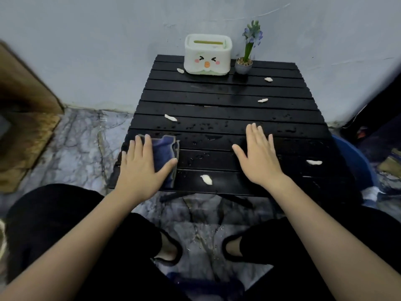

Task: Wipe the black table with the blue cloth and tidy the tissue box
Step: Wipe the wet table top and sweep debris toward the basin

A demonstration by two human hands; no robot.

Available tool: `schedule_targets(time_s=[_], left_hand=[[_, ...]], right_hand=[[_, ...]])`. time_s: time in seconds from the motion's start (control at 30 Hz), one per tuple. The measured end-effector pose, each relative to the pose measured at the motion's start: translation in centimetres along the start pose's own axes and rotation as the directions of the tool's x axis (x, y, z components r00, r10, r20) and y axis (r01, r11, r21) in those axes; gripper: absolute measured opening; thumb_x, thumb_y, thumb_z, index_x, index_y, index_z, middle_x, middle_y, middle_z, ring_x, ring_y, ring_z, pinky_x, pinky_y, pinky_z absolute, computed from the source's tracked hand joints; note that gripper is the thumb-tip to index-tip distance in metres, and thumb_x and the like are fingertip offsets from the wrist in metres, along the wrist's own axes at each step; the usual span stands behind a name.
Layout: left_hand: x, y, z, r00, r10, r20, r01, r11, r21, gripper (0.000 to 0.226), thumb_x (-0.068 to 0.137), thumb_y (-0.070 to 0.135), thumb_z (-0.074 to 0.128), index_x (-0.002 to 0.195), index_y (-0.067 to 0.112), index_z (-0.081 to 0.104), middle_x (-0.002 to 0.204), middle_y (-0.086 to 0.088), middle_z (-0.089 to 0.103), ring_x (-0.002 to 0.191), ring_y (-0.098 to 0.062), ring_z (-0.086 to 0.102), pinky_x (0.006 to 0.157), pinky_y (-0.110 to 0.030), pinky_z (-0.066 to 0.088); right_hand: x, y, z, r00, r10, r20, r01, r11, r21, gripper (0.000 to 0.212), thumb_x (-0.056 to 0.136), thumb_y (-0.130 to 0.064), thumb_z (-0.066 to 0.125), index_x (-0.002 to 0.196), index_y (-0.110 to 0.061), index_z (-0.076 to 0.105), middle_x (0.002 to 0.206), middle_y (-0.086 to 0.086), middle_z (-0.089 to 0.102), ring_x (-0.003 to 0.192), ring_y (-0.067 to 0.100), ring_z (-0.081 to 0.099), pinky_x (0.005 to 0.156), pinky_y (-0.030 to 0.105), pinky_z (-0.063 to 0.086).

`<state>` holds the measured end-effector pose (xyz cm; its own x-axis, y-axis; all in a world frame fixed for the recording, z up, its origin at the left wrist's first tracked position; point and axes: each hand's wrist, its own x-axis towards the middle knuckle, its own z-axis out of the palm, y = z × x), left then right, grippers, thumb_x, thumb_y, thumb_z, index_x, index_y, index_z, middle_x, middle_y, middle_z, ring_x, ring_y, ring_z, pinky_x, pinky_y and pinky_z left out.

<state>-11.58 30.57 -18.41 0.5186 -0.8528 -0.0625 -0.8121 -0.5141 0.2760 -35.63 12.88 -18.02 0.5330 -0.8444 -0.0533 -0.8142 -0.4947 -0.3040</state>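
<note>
A low black slatted table (225,107) stands against the wall, wet with droplets and strewn with several white tissue scraps (206,179). A folded blue cloth (166,148) lies at its near left corner. My left hand (141,168) rests flat on the cloth with fingers spread. My right hand (260,157) lies flat and open on the bare slats at the near right, holding nothing. A white tissue box (207,54) with a cartoon face sits at the far edge, no tissue showing in its slot.
A small grey pot with a blue-flowered plant (246,59) stands right of the tissue box. A blue basin (355,161) sits on the floor at the table's right. A brown mat (23,146) lies left. My legs and black slippers are below the table's near edge.
</note>
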Motion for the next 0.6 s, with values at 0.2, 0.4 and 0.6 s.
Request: schedule_targets(time_s=[0.2,0.4,0.6], left_hand=[[-1.0,1.0,2.4,0.990,0.074,-0.123,-0.060,0.992,0.110,0.079,0.097,0.060,0.014,0.155,0.007,0.016,0.163,-0.019,0.015,0.151,-0.034,0.011,0.123,-0.048,0.007],[1.2,4.5,3.1,0.938,0.320,-0.129,-0.326,0.945,-0.028,0.055,0.103,0.037,0.031,0.151,0.010,0.034,0.159,-0.012,0.030,0.148,-0.032,0.022,0.121,-0.041,0.013],[3.6,10.0,2.7,0.926,0.360,-0.113,-0.376,0.867,-0.327,0.033,0.104,0.027,0.041,0.133,0.018,0.055,0.126,-0.008,0.063,0.122,-0.024,0.054,0.101,-0.031,0.040]], right_hand=[[-2.5,1.1,0.7,0.999,0.023,0.048,-0.020,0.998,-0.068,0.071,0.108,-0.049,0.022,0.161,-0.005,0.007,0.170,0.012,0.001,0.158,0.024,-0.005,0.127,0.047,-0.003],[-2.6,1.2,1.5,1.000,0.013,0.007,-0.012,0.994,-0.109,0.069,0.107,-0.048,0.019,0.161,-0.005,0.010,0.170,0.012,0.004,0.158,0.024,-0.002,0.126,0.044,-0.002],[-2.5,1.4,1.6,1.000,0.014,-0.003,-0.014,0.994,-0.105,0.068,0.108,-0.047,0.019,0.161,-0.006,0.010,0.170,0.011,0.004,0.158,0.023,-0.002,0.127,0.043,-0.002]])
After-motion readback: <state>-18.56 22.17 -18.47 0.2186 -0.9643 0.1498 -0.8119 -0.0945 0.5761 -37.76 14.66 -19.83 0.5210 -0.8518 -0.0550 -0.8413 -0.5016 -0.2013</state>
